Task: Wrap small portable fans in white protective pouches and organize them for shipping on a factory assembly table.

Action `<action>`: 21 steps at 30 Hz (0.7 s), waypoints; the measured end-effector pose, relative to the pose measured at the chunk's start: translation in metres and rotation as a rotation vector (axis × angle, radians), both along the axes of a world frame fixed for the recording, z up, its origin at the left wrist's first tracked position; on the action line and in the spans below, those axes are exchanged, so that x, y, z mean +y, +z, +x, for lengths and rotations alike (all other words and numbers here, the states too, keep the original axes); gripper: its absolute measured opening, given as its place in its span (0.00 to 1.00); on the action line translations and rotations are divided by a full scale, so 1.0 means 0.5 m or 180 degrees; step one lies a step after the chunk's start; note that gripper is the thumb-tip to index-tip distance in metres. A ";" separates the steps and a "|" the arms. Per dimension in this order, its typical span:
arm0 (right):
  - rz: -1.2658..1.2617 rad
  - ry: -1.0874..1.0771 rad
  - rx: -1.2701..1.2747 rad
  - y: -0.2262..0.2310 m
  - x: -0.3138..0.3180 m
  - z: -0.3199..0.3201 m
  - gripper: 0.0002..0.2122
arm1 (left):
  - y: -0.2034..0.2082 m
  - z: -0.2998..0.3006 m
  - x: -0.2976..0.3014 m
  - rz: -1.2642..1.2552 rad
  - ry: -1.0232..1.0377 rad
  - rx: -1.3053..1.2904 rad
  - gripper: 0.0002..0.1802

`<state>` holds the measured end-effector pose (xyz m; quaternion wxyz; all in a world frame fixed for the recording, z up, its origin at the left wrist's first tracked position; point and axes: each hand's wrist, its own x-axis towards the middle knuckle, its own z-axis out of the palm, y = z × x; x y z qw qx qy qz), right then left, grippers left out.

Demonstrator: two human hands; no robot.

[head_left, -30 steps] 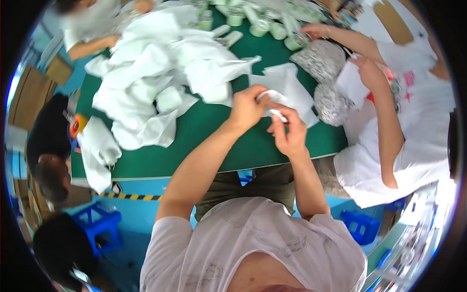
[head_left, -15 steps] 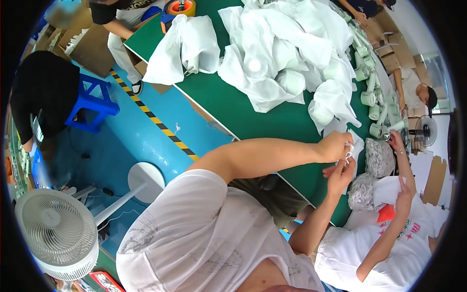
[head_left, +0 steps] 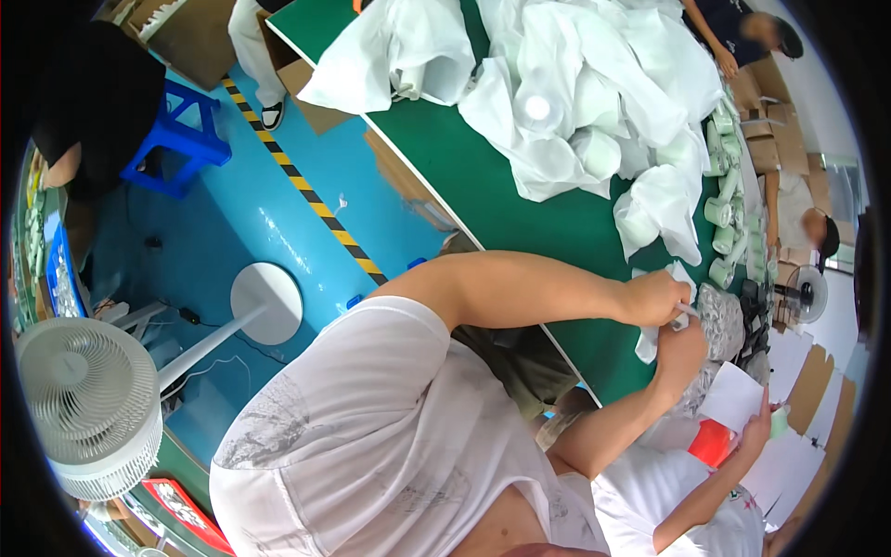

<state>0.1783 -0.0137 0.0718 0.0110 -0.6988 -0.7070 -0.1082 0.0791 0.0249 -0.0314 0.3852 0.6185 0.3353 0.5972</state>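
Observation:
My left hand point(head_left: 661, 299) is closed in a pinch near the table's right part. Just below it, my right hand point(head_left: 682, 351) is also closed, its fingers largely turned from view. Between them runs a short length of white cord point(head_left: 687, 310), gripped by both hands. Behind and under my hands lies a thin white bag or sheet point(head_left: 646, 345), partly covered by my fingers. Beyond them, a white bag with a pale green cylinder point(head_left: 636, 225) inside rests on the green table point(head_left: 520, 237).
White bags point(head_left: 575, 84) are heaped on the table. Pale green cylindrical devices point(head_left: 719, 212) line its far right edge, near clear plastic bundles point(head_left: 722, 320). A co-worker's hand point(head_left: 756, 427) holds white paper at right. A white fan point(head_left: 88, 404) and blue stool point(head_left: 181, 139) stand left.
My view has shifted, so the table sits farther right. The looped cord is now drawn between my hands, and my right hand has turned and closed. The co-worker's hand now holds paper lower down.

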 end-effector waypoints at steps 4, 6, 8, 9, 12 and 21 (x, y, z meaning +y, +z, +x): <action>-0.0017 -0.0136 -0.0058 0.023 -0.002 -0.002 0.19 | -0.010 0.023 0.026 -0.0082 -0.0022 -0.0512 0.08; 0.0079 -0.0040 0.0079 0.011 0.002 -0.029 0.18 | -0.016 -0.005 0.034 -0.0611 -0.0088 -0.0255 0.09; 0.0128 0.0345 0.0270 0.010 0.008 -0.035 0.13 | -0.018 -0.028 0.037 -0.0552 0.0186 -0.0449 0.07; 0.0332 0.0732 0.0242 0.005 0.011 -0.005 0.10 | -0.003 -0.030 0.038 -0.0480 0.0335 -0.0422 0.07; 0.0108 0.0770 0.2783 0.035 0.030 0.022 0.09 | 0.007 -0.035 0.039 -0.0423 0.0383 -0.0258 0.08; 0.0833 0.1392 0.1278 0.007 0.508 0.062 0.13 | -0.004 -0.023 0.000 0.0309 0.0037 0.0778 0.12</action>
